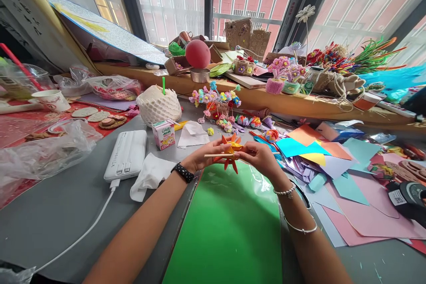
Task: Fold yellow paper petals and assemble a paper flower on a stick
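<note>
Above the far end of a green mat point(229, 222), my two hands meet around an orange and yellow paper flower point(235, 146) with pointed petals. My left hand point(213, 151) is closed on the flower's left side. My right hand point(258, 156) pinches at its right side, and a thin wooden stick point(216, 155) runs crosswise through the fingers there. Whether the stick touches the petals I cannot tell. Just beyond lie folded multicoloured paper flowers point(271, 136).
A white power bank point(126, 154) with a cable, a crumpled tissue point(151, 175) and a small drink carton point(163, 135) stand at left. Coloured paper sheets point(372, 204) spread on the right. A coconut point(159, 105) and a flower basket point(218, 106) sit behind.
</note>
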A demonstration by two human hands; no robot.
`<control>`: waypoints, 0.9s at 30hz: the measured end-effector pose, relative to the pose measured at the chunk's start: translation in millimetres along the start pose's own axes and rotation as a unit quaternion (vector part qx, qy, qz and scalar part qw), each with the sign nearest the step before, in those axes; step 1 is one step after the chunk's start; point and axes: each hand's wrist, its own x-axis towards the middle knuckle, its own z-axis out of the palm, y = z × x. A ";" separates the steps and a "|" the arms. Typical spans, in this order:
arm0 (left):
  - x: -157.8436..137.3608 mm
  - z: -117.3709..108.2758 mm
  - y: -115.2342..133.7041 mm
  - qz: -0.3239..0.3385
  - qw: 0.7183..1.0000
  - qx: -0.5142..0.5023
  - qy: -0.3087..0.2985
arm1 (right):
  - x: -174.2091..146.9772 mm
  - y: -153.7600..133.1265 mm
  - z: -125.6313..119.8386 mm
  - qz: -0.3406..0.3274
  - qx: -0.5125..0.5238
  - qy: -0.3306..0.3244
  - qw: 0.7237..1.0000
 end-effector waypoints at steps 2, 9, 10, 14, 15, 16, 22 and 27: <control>0.1 -1.0 0.0 0.005 1.000 0.003 0.003 | -0.2 -2.9 -0.9 -0.024 -0.018 0.010 1.000; 2.9 -3.9 -1.8 0.016 0.999 -0.032 0.029 | -2.6 -13.0 -0.7 -0.102 -0.096 0.079 0.987; 3.0 -4.0 -1.7 0.020 0.998 -0.038 0.035 | -3.1 -13.6 0.2 -0.110 -0.106 0.088 0.984; 2.8 -4.6 -1.0 0.045 0.997 -0.034 0.049 | -4.5 -14.6 5.1 -0.130 -0.142 0.130 0.973; 2.5 -4.7 -0.9 0.051 0.997 -0.032 0.049 | -4.7 -14.7 6.3 -0.134 -0.149 0.139 0.970; 2.1 -4.8 -0.8 0.056 0.997 -0.030 0.047 | -4.8 -14.7 7.4 -0.139 -0.154 0.146 0.967; 1.3 -7.3 -2.2 0.047 0.998 -0.034 0.018 | -5.2 -15.4 11.8 -0.150 -0.163 0.177 0.959; 3.7 -6.6 -2.3 0.039 0.998 -0.036 0.016 | -5.5 -18.6 14.1 -0.120 -0.145 0.196 0.963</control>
